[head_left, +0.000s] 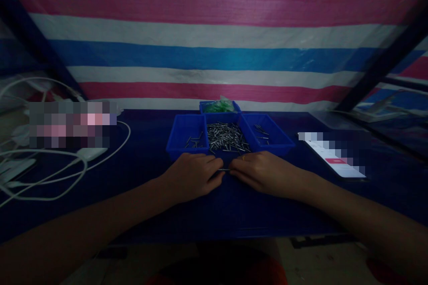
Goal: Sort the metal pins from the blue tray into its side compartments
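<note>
Two hands (pixel 198 176) (pixel 259 173) pinching one thin metal pin (pixel 224 169), fingers nearly closed, blue bins (pixel 187 132) just beyond, phone (pixel 337 158) rightward

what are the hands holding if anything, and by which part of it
A thin metal pin, by its two end portions: the left hand has one, the right hand the other, leaving only its middle visible.

The bin of metal pins (pixel 227 136) sits between two side bins (pixel 187 129), before the rear bin (pixel 219 107).
</note>
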Available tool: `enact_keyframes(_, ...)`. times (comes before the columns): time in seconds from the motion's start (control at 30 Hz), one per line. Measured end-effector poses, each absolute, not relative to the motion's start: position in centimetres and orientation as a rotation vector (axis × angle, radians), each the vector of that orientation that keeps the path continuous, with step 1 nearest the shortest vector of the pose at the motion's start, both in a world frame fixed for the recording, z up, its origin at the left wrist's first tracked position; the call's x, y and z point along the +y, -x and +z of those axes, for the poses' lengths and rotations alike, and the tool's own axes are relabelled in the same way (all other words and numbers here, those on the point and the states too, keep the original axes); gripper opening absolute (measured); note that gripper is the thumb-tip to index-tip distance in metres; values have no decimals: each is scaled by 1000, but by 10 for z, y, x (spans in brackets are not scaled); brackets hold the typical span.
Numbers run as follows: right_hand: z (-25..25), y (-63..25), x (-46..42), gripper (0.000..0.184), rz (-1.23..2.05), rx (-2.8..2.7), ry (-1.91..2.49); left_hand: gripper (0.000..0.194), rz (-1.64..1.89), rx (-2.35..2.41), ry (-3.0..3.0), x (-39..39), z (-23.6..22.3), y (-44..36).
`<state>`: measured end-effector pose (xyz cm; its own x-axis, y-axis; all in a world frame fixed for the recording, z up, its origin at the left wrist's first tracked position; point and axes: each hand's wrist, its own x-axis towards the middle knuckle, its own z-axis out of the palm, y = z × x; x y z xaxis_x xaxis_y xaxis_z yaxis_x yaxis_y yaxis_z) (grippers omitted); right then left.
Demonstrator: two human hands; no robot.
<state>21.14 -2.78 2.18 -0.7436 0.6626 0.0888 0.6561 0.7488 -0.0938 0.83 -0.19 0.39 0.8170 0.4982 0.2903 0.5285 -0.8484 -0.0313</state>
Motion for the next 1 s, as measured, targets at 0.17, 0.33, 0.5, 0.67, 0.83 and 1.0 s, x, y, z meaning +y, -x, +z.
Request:
enact_keyframes(0.17, 22, -211, -28, 18, 79, -2827, 1062, 16, -430, -804, 2882, -2, 3, -8)
enact_keyframes(0.33, 24, -211, -29, 17, 58, -2819, 1064, 15, -421, -809, 2884, -2, 6, -9)
enact_keyframes(0.5, 24, -210, -28, 17, 55, -2839, 1081, 15, -424, -811, 2883, -2, 6, -9)
enact_keyframes(0.67, 24, -211, -29, 17, 57, -2842, 1076, 16, -405, -824, 2883, -2, 4, -9)
enact_keyframes(0.83, 24, -210, -29, 19, 49, -2817, 1105, 17, -405, -836, 2881, -3, 5, -8)
enact_keyframes(1.0, 22, -210, -28, 20, 26, -2791, 1136, 16, -380, -857, 2881, -2, 5, -9)
